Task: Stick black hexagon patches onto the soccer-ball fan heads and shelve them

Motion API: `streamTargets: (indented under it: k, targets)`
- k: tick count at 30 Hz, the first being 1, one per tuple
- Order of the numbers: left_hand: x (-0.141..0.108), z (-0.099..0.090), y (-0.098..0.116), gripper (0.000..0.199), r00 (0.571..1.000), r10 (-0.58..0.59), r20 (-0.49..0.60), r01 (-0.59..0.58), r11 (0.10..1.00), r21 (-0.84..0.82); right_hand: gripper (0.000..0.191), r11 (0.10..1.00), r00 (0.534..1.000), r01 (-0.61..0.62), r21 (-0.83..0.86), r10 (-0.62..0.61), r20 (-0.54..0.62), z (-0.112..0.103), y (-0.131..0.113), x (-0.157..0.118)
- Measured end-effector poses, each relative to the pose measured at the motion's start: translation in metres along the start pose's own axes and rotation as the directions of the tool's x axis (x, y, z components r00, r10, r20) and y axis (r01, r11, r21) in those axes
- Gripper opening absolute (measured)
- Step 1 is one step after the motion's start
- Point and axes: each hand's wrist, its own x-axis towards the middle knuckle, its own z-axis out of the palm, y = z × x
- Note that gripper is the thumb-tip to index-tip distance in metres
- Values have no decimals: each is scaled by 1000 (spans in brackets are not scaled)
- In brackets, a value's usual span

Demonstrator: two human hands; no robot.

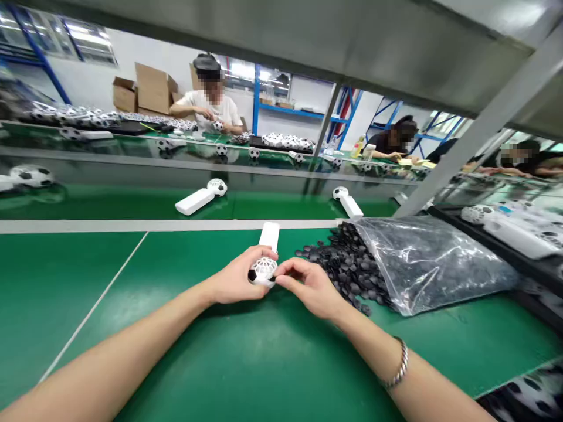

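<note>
A white handheld fan (265, 267) with a football-patterned round head lies on the green table, its flat handle pointing away from me. My left hand (241, 274) is closed around the left side of the head, fingers over the top and thumb below. With thumb and forefinger, my right hand (310, 285) pinches a small black piece (272, 279) against the right side of the head. Another black patch shows at the head's left. Right of my right hand is a heap of small black pieces (352, 264), spilling from a clear plastic bag (435, 264).
Beyond the table's pale edge strip (132, 225), a green conveyor belt (272, 202) carries more football fans (196, 200). A black tray (519, 234) of white fans stands at right. Co-workers (213, 105) sit across the line. A slanted grey post (475, 123) rises at right.
</note>
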Motion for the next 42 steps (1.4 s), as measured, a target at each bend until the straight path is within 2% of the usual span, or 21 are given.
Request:
streamTargets:
  k: [4, 7, 18, 21, 24, 26, 32, 42]
  targets:
    - [-1, -1, -1, 51, 1000, 16, 14, -16, 1000, -19, 2, 997, 998, 30, -69, -33, -55, 5, 3, 4]
    - [-1, 0, -1, 45, 999, 46, -9, -47, 999, -28, 5, 998, 995, 33, -44, -37, -90, 8, 7, 6]
    - [-1, 3, -3, 39, 998, 62, -31, -62, 998, -17, 11, 1000, 997, 10, 3, -10, -75, 10, 14, 5]
    - [-1, 3, -2, 39, 998, 49, -33, -49, 999, -20, 15, 993, 997, -54, 108, 59, -42, 11, 15, 6]
    - [0, 3, 0, 40, 999, 34, -26, -34, 999, 3, 21, 951, 985, -171, 258, 174, 11, 13, 13, 6]
    - [0, 2, 1, 41, 999, 34, -14, -34, 999, 16, 23, 929, 978, -204, 307, 210, 16, 15, 12, 5]
    - [2, 0, -2, 46, 1000, 25, -3, -25, 1000, 2, 22, 928, 980, -185, 323, 199, -9, 17, 12, 3]
    - [0, -2, 0, 38, 999, 39, 12, -39, 999, -36, 23, 913, 967, -245, 327, 256, 9, 21, 7, 4]
